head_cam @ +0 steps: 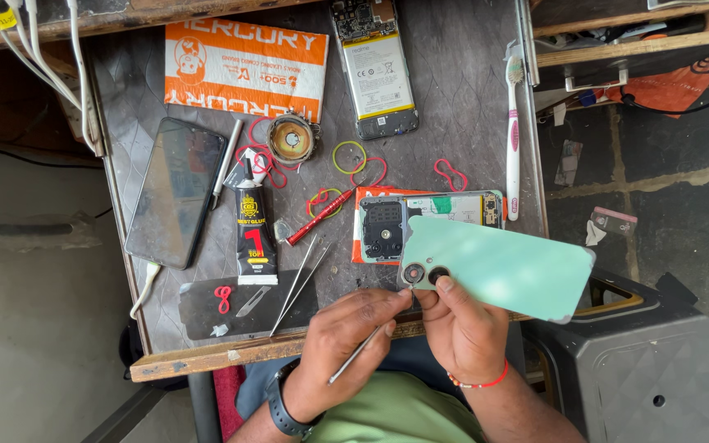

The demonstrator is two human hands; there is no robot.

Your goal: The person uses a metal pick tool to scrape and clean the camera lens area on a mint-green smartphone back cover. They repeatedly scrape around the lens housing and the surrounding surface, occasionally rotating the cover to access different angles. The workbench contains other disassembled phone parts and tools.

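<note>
Pinching a thin metal tool [356, 354] between thumb and fingers, the left hand [346, 336] aims its tip toward the camera holes of a mint-green phone back cover [502, 267], just right of the frame's centre. The right hand [461, 328] grips that cover at its camera corner, thumb pressed on top and fingers curled beneath. Right behind the cover lies an opened phone [420, 220] on the workbench [469, 107]. Left of centre sit tweezers [299, 283], a red screwdriver [319, 217], a black glue tube [253, 234] and a dark phone [176, 193]. A toothbrush [513, 131] lies in the upper right of the frame.
</note>
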